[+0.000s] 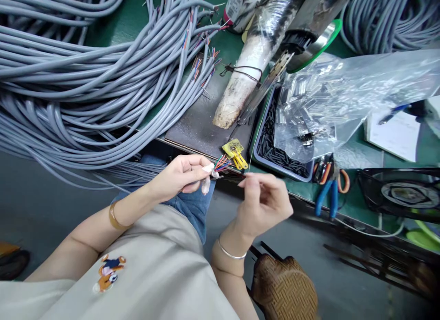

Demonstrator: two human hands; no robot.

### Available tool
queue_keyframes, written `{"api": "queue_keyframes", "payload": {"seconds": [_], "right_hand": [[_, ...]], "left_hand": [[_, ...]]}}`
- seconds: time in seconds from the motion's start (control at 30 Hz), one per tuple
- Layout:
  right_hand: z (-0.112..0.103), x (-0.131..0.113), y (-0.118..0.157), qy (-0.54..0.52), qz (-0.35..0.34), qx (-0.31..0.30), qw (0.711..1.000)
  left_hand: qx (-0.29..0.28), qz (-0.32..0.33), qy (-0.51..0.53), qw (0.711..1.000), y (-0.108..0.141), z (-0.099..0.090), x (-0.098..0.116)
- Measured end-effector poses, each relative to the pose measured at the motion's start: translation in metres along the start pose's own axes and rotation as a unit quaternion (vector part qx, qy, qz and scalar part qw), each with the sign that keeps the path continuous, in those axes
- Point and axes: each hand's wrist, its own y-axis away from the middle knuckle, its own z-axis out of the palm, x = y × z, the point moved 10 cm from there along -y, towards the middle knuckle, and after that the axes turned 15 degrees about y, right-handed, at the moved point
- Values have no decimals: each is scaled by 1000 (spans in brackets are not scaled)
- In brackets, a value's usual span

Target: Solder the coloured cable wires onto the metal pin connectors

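My left hand pinches the end of a cable, and its thin coloured wires fan out to the right past my fingertips. White wrapping covers a fingertip, and a whitish scrap hangs beside it. To the right, my right hand is closed with thumb and forefinger together, apart from the wires. A faint thin line rises by its fingertips; what the fingers hold, if anything, is too small to name. Just beyond the wires, a yellow clip-like tool sits at the edge of a dark board.
Grey cables cover the bench's left side. A wrapped white tube slants over the board. Right of it, a tray holds small black pieces under a plastic bag of metal parts. Pliers and a black fan lie farther right.
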Motion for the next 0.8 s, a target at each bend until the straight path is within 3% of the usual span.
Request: {"api": "queue_keyframes", "payload": {"seconds": [0.1, 0.27, 0.37, 0.4, 0.47, 0.53, 0.6, 0.7, 0.8], "right_hand": [[-3, 19, -4, 1, 72, 12, 997], [4, 24, -2, 22, 82, -33, 996], [5, 23, -1, 34, 80, -46, 995], [5, 22, -1, 42, 74, -49, 995], [2, 20, -3, 78, 56, -54, 994], [1, 17, -5, 135, 25, -68, 988], [5, 17, -6, 193, -14, -100, 976], [18, 22, -7, 244, -62, -137, 958], [28, 30, -12, 257, -80, -120, 956]], "left_hand": [[23, 53, -52, 997, 1, -2, 7], [70, 200, -184, 960, 11, -2, 26], [126, 264, -217, 931, 19, -7, 32], [143, 255, -198, 936, 19, -11, 28], [139, 174, -111, 969, 10, -17, 10], [91, 48, 3, 995, 1, -14, -14], [49, -39, 87, 994, -1, -8, -28], [26, -80, 134, 987, 1, -8, -30], [18, -87, 139, 986, 3, -8, -29]]}}
